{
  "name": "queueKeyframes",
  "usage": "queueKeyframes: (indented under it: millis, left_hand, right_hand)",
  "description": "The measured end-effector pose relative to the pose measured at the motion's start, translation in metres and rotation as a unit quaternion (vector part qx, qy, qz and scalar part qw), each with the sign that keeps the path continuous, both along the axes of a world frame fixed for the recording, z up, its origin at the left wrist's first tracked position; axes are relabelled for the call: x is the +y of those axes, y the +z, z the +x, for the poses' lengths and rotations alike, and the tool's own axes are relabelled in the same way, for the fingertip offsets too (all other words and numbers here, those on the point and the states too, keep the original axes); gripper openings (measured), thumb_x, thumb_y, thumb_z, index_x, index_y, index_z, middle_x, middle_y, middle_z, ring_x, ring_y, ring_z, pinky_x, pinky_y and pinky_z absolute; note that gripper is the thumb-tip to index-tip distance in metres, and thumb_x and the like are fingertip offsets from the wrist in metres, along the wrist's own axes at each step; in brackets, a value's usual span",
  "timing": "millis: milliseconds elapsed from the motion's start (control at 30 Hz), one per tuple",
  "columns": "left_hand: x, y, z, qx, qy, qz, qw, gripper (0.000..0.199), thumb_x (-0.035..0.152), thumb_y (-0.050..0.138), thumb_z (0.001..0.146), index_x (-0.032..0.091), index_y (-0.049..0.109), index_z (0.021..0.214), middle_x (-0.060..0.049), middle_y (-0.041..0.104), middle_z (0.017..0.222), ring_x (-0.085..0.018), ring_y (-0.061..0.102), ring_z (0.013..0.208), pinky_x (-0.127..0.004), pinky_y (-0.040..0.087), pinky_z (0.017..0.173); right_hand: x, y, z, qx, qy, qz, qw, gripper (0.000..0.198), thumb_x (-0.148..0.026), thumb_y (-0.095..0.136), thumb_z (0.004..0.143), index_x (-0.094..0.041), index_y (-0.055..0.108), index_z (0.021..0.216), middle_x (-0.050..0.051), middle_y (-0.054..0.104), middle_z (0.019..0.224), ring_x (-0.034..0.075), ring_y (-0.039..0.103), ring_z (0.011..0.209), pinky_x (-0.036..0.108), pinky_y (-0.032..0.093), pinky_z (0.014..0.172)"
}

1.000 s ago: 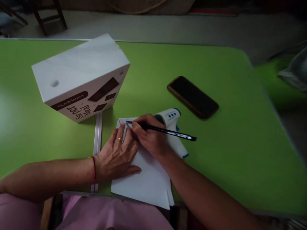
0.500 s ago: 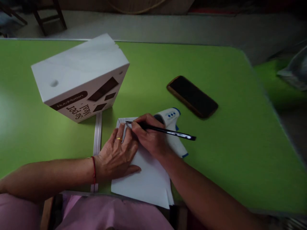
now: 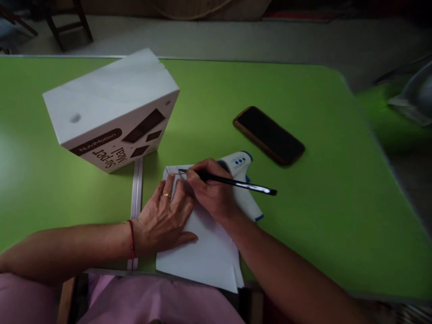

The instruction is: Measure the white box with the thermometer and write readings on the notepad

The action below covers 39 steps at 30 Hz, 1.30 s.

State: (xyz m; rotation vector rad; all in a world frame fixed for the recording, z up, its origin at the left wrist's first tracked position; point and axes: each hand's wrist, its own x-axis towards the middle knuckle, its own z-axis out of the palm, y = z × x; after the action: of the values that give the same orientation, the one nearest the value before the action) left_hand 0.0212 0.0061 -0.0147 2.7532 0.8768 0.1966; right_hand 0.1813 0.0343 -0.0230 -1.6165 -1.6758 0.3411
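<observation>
My right hand (image 3: 213,189) grips a black pen (image 3: 236,182), its tip at the top edge of a white sheet of paper (image 3: 202,256). Small dark writing shows faintly near the tip. My left hand (image 3: 168,216) lies flat on the paper's left side, fingers pointing up toward the writing and thumb stretched out. There is a gold ring on one finger and a red cord at the wrist. Beside and partly behind my right hand lies a white and blue infrared thermometer (image 3: 248,198); the hand hides part of it. The paper seems to have more than one layer at its lower right corner.
A white box (image 3: 111,99) marked "NutriMotion" stands upright at the left on the green table (image 3: 337,202). A dark phone (image 3: 270,135) in a brown case lies at the right. A metal seam (image 3: 137,193) crosses the table, and a wooden chair (image 3: 69,27) stands beyond the far edge.
The pen tip has moved slightly to the right along the paper's top with my right hand. My left hand stays in place. The whole view has shifted very slightly.
</observation>
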Motion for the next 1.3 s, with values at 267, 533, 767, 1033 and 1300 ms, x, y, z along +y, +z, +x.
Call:
queueKeyframes:
  millis: [267,533,767,1033,1300]
  left_hand:
    - [0.0001,0.0002,0.0004,0.007,-0.003,-0.009,1.000,0.086,0.072,0.054,0.083,0.003,0.047,0.134,-0.028,0.038,0.145,-0.046,0.033,0.138,-0.051,0.031,0.111]
    - [-0.0001,-0.0002,0.0001,0.004,-0.002,0.000,1.000,0.084,0.071,0.053,0.083,0.003,0.048,0.133,-0.028,0.039,0.144,-0.047,0.033,0.137,-0.052,0.033,0.109]
    - [0.0004,0.0015,-0.0002,0.004,-0.004,-0.005,1.000,0.083,0.071,0.052,0.084,0.003,0.049,0.131,-0.028,0.038,0.145,-0.046,0.032,0.138,-0.052,0.030,0.111]
    - [-0.0001,-0.0001,-0.0002,0.004,-0.003,-0.002,1.000,0.084,0.072,0.054,0.082,0.004,0.049,0.131,-0.027,0.040,0.144,-0.047,0.033,0.137,-0.052,0.032,0.109]
    - [-0.0008,-0.0011,0.0006,-0.004,0.002,0.006,1.000,0.083,0.071,0.054,0.083,0.003,0.050,0.130,-0.027,0.042,0.143,-0.047,0.033,0.137,-0.051,0.034,0.109]
  right_hand:
    - [0.0001,0.0021,0.0006,0.002,0.015,-0.033,0.999,0.011,-0.023,0.056,0.076,-0.023,0.052,0.066,-0.005,0.055,0.056,0.012,0.050,0.053,0.029,0.041,0.055]
    - [-0.0003,0.0011,0.0007,-0.005,0.006,-0.020,1.000,0.012,-0.022,0.056,0.076,-0.023,0.051,0.065,-0.005,0.055,0.057,0.012,0.049,0.054,0.028,0.040,0.056]
    - [0.0002,0.0000,0.0017,-0.009,-0.009,-0.006,1.000,0.012,-0.023,0.055,0.076,-0.024,0.051,0.065,-0.005,0.054,0.055,0.012,0.048,0.053,0.028,0.040,0.055]
    - [0.0003,-0.0004,0.0030,-0.003,0.009,0.003,1.000,0.012,-0.020,0.056,0.078,-0.023,0.052,0.067,-0.005,0.055,0.057,0.012,0.049,0.054,0.028,0.040,0.056]
    - [0.0005,0.0000,0.0029,-0.024,0.013,0.012,1.000,0.014,-0.017,0.056,0.077,-0.023,0.051,0.066,-0.005,0.055,0.056,0.012,0.049,0.054,0.028,0.039,0.056]
